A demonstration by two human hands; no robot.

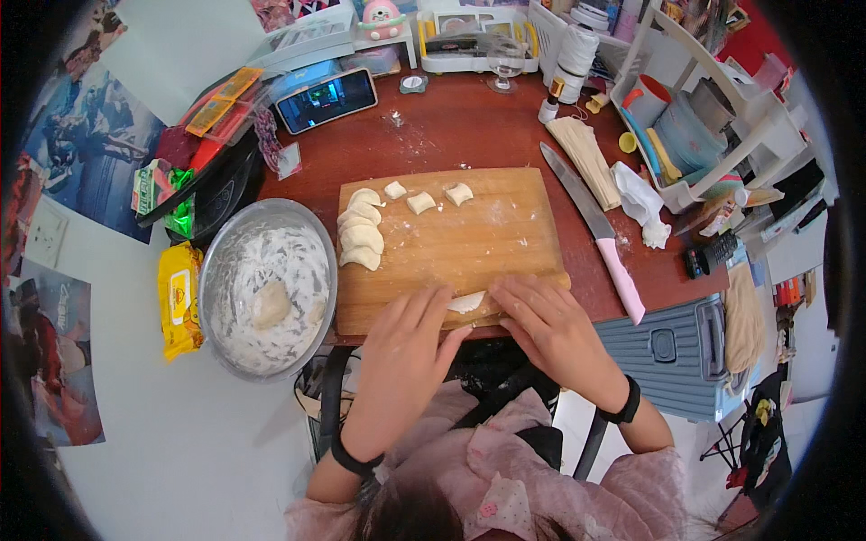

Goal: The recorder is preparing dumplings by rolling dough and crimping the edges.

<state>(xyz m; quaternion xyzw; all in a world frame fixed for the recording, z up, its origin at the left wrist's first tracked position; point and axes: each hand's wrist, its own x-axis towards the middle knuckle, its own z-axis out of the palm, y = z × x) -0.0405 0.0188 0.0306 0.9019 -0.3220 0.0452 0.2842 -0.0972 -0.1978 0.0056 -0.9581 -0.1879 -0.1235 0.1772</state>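
My left hand and my right hand lie over a thin wooden rolling pin at the near edge of a wooden board. Most of the pin is hidden under my fingers; its right end shows past my right hand. Between my hands a small flattened piece of dough is visible, partly covered. Several round dough wrappers overlap in a column along the board's left side. Three small cut dough pieces, one of them a floured lump, sit near the far edge.
Left of the board stands a floury metal bowl with a dough ball. A knife with a pink handle lies to the right, beside a bundle of pale strips and crumpled tissue. A phone leans at the back.
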